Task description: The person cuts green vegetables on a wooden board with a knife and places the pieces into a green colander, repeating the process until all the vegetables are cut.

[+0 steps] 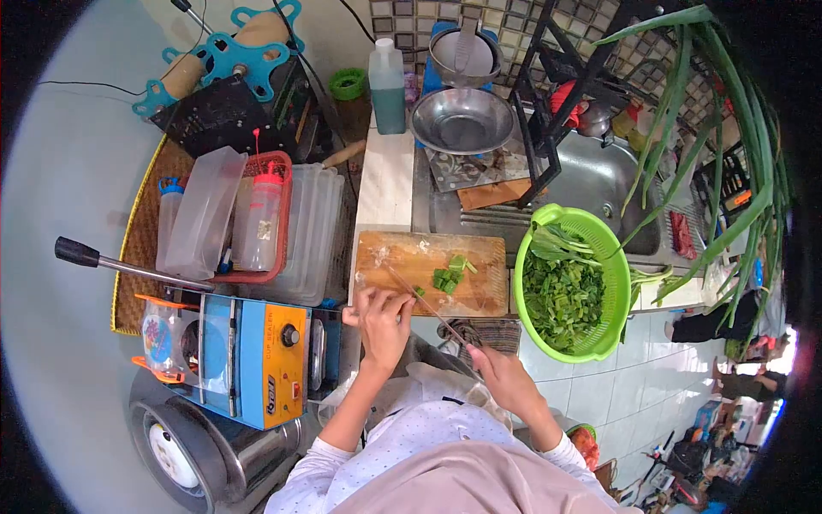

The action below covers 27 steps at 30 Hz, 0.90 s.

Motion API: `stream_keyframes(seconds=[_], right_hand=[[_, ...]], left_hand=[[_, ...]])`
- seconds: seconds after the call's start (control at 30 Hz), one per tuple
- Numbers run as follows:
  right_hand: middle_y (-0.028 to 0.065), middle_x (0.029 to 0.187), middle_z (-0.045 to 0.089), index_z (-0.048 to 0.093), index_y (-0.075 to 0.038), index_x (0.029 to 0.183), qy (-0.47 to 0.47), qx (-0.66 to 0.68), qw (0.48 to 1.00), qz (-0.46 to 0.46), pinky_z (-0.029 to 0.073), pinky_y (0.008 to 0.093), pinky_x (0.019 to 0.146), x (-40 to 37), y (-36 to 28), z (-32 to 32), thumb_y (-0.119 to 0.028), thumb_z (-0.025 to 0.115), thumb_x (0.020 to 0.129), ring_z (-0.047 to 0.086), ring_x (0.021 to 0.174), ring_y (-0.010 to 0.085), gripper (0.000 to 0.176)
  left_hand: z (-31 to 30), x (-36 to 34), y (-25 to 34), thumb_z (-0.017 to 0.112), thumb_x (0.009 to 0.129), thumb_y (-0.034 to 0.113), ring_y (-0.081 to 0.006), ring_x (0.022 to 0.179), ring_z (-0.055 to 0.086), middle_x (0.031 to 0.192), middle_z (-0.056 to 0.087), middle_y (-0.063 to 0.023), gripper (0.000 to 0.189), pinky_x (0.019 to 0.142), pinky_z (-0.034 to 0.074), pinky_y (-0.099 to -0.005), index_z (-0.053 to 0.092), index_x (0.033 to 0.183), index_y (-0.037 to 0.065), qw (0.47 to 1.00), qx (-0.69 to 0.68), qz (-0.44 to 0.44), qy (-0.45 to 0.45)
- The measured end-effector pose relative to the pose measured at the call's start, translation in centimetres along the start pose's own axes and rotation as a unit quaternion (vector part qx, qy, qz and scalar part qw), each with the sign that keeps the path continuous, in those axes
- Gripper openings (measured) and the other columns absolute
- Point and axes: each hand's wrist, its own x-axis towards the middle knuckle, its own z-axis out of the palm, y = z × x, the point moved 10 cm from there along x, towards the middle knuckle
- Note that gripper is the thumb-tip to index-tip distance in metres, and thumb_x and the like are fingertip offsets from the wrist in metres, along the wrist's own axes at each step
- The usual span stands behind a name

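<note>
My right hand (505, 377) is closed around the handle of a knife (435, 313), whose thin blade slants up and left across the near edge of a wooden cutting board (484, 253). At the board's near left corner is my left hand (383, 325), its fingers curled together close to the blade. Whether they hold anything is hidden. A small pile of cut green leaves (447, 279) lies mid-board, with a tiny green scrap (419, 291) beside the blade. Right of the board, a bright green basket (623, 295) holds chopped greens (561, 295) and some longer leaves.
Behind the board are a metal bowl (462, 120), a bottle of green liquid (387, 90) and a steel sink (599, 171). Long green leaves (753, 171) hang at right. A blue-and-orange cup sealer (257, 360) and plastic containers (317, 223) stand left. Other people appear far right.
</note>
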Motion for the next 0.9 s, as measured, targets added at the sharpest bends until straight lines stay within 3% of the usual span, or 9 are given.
stream_keyframes(seconds=[0.03,0.2,0.37,0.43,0.9], right_hand=[[0.0284,0.072,0.059,0.057,0.000,0.085,0.024,0.019,0.999,-0.020,0.043,0.0551,0.063,-0.1,-0.5,-0.4,-0.037,0.040,0.099,0.056,0.071,0.0494,0.043],[0.0290,0.071,0.059,0.057,0.000,0.085,-0.004,0.002,1.000,-0.001,0.044,0.0555,0.063,-0.3,-0.7,-0.6,-0.038,0.040,0.099,0.056,0.071,0.0499,0.044],[0.0295,0.069,0.059,0.057,0.000,0.084,-0.014,-0.060,0.998,0.005,0.045,0.0562,0.060,0.3,-1.3,-0.4,-0.039,0.039,0.099,0.057,0.068,0.0501,0.045],[0.0294,0.068,0.059,0.057,-0.001,0.085,0.022,-0.064,0.997,-0.041,0.045,0.0567,0.059,1.2,-1.7,0.1,-0.040,0.038,0.099,0.057,0.067,0.0497,0.045],[0.0252,0.072,0.061,0.058,0.000,0.087,0.023,-0.007,0.999,-0.035,0.046,0.0543,0.063,1.9,-0.7,-0.2,-0.037,0.038,0.099,0.058,0.070,0.0473,0.043]], left_hand=[[-0.2,0.1,0.2,0.073,0.071,0.008,-0.0299,0.091,0.052,0.081,0.064,-0.0057,0.008,0.079,0.042,-0.0388,0.070,0.079,0.008,1.000,0.006,-0.005,-0.006],[0.1,-0.1,-0.1,0.074,0.070,0.009,-0.0282,0.093,0.052,0.082,0.064,-0.0026,0.008,0.080,0.037,-0.0411,0.070,0.077,0.011,1.000,0.014,-0.017,-0.009],[0.5,-0.6,-0.5,0.073,0.071,0.015,-0.0238,0.097,0.052,0.083,0.062,0.0030,0.006,0.080,0.023,-0.0472,0.070,0.076,0.016,0.999,0.036,-0.006,0.001],[0.5,-0.5,-0.6,0.074,0.070,0.016,-0.0232,0.098,0.052,0.083,0.063,0.0030,0.006,0.080,0.023,-0.0457,0.070,0.075,0.016,0.999,0.037,-0.008,-0.002],[-0.6,-0.2,-1.1,0.073,0.074,0.023,-0.0202,0.094,0.052,0.075,0.064,0.0031,0.006,0.079,0.023,-0.0428,0.071,0.076,0.017,0.998,0.067,-0.011,0.004]])
